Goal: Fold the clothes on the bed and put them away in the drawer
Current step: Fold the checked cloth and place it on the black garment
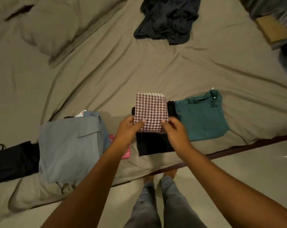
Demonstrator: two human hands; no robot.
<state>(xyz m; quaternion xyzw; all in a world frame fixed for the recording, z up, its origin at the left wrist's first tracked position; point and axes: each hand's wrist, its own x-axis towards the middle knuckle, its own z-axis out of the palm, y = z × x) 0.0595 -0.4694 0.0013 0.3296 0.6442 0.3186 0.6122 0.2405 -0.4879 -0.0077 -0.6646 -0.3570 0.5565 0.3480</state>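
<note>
Clothes mostly lie folded along the beige bed's (139,71) lower edge; left hand (128,130) and right hand (175,133) pinch a folded maroon-checked cloth (150,112) at lower centre. Crumpled dark garment (165,20) at top awaits folding; no drawer visible.

I see both hands on the folded checked cloth (150,112): left hand (128,130) pinching its near left corner, right hand (175,134) pinching the near right corner, thumbs on top. It's above a folded black garment (154,145) at the bed's near edge. Just right of that lies a folded teal T-shirt (202,116). On the left is a folded grey-blue garment (70,145), with something pink (127,153) peeking past my left forearm. Farther left lies another black garment (12,162). Far across the beige sheet (139,68) are a crumpled navy garment (165,18) and a pillow (48,27).
</note>
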